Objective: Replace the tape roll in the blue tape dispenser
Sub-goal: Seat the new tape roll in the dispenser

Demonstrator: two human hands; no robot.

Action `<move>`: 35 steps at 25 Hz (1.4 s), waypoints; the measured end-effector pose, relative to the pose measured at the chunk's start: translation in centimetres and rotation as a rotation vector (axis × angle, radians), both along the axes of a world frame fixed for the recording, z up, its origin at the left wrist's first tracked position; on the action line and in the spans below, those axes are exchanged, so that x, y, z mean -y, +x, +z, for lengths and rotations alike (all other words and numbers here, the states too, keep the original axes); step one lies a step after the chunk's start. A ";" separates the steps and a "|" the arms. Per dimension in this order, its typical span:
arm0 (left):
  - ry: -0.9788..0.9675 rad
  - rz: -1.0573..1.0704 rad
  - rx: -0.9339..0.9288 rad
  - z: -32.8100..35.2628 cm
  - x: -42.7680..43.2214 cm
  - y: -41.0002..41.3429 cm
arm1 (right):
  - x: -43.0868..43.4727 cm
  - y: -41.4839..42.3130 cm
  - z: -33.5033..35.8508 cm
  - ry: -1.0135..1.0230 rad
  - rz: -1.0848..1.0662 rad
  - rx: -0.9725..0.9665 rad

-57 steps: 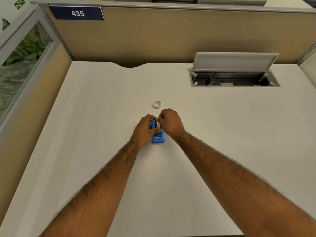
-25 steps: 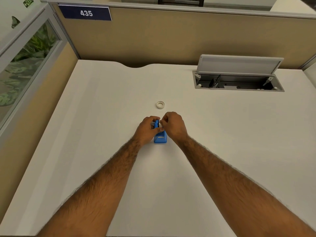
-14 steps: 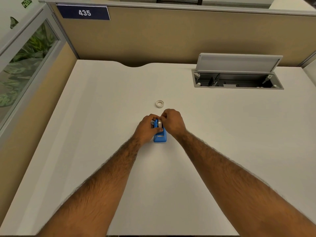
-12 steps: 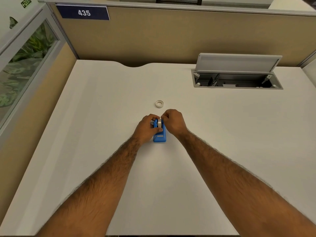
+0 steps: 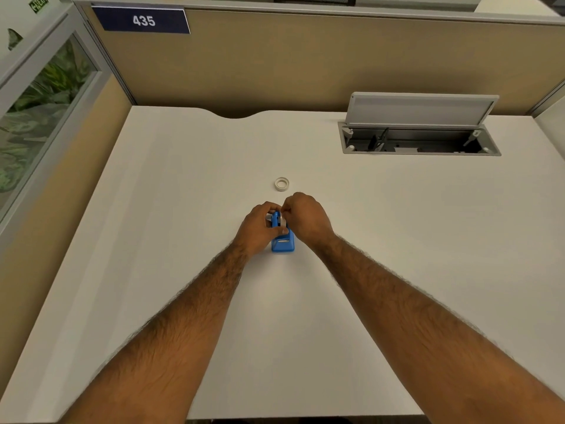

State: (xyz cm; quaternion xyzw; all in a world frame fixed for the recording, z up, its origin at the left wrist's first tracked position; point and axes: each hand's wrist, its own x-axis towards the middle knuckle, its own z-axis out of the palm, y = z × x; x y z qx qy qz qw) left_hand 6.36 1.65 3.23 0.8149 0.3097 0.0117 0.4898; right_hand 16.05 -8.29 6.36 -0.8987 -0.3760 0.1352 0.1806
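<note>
A small blue tape dispenser (image 5: 283, 243) stands on the white desk (image 5: 183, 185) in the middle of the view, its near end toward me. My left hand (image 5: 258, 228) grips its left side, thumb laid across the top. My right hand (image 5: 307, 218) is closed over the far upper part, fingertips pinching a whitish tape roll (image 5: 283, 221) seated in the dispenser. Most of that roll is hidden by my fingers. A second white tape roll (image 5: 281, 183) lies flat on the desk just beyond my hands.
An open cable hatch (image 5: 419, 139) with a raised grey lid is set into the desk at the back right. A tan partition (image 5: 305, 62) with a "435" sign (image 5: 143, 21) closes the back. A glass panel (image 5: 36, 96) stands at the left.
Both hands have stayed on the dispenser with only small finger shifts. The roll on the desk has not moved.
</note>
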 end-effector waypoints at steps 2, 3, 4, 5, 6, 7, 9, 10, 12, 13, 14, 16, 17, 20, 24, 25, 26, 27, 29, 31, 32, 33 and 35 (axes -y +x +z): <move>-0.007 0.001 0.001 0.0 0.0 0.0 | -0.1 0.0 0.1 -0.006 -0.004 0.002; -0.007 0.001 0.002 -0.1 -0.1 -0.1 | -0.2 -0.1 0.1 -0.010 0.005 0.010; -0.006 -0.001 0.004 -0.2 -0.1 -0.1 | -0.2 -0.1 0.2 -0.015 0.013 0.017; -0.003 -0.002 0.005 -0.2 -0.1 0.0 | -0.2 -0.1 0.3 -0.016 0.015 0.018; 0.002 -0.003 0.004 -0.3 -0.1 0.0 | -0.2 -0.1 0.3 -0.015 0.012 0.011; 0.007 -0.006 0.002 -0.3 -0.1 0.0 | -0.1 -0.1 0.3 -0.012 0.006 -0.002; 0.022 -0.023 -0.001 -0.4 -0.1 0.0 | 0.2 -0.3 0.2 0.008 -0.005 -0.034; 0.031 -0.033 0.000 -0.4 -0.1 0.0 | 0.4 -0.4 0.2 0.029 -0.008 -0.047; 0.044 -0.037 0.007 -0.5 -0.1 0.0 | 1.0 -0.6 -0.1 0.089 -0.020 -0.072; 0.044 -0.033 0.009 -0.4 0.0 0.0 | 1.2 -0.7 -0.2 0.129 -0.042 -0.088; 0.041 -0.029 0.009 -0.4 0.0 0.0 | 1.4 -0.8 -0.4 0.174 -0.083 -0.112; 0.039 -0.028 0.011 -0.3 0.0 0.0 | 1.7 -0.8 -0.3 0.238 -0.168 -0.154; 0.039 -0.029 0.014 -0.2 0.0 0.0 | 1.7 -0.8 -0.3 0.238 -0.180 -0.169; 0.044 -0.033 0.016 -0.4 0.0 0.1 | 1.4 -1.1 0.0 0.138 -0.092 -0.135; 0.042 -0.025 0.000 -0.4 0.0 0.1 | 0.8 -1.3 0.3 0.101 -0.097 -0.089; 0.020 -0.028 -0.006 -0.4 -0.1 -0.1 | 0.7 -1.3 0.4 0.089 -0.090 -0.073; -0.010 -0.045 -0.015 -0.4 -0.3 -0.3 | 0.7 -1.3 0.5 0.067 -0.074 -0.051; -0.034 -0.079 -0.029 -0.4 -0.4 -0.7 | 0.7 -1.3 0.6 0.048 -0.052 -0.024; -0.021 -0.173 -0.064 -0.5 -0.6 -1.3 | 0.9 -1.2 0.6 0.037 -0.012 0.009; 0.068 -0.223 -0.080 -0.7 -0.7 -1.7 | 1.0 -1.3 0.3 0.039 0.012 0.013; 0.106 -0.227 -0.083 -0.9 -0.7 -1.7 | 1.1 -1.4 0.2 0.040 0.018 0.016; 0.127 -0.227 -0.079 -0.9 -0.7 -1.7 | 1.2 -1.5 0.1 0.037 0.022 0.022; 0.132 -0.224 -0.069 -1.1 -0.7 -1.7 | 1.6 -1.9 0.0 0.036 0.022 0.024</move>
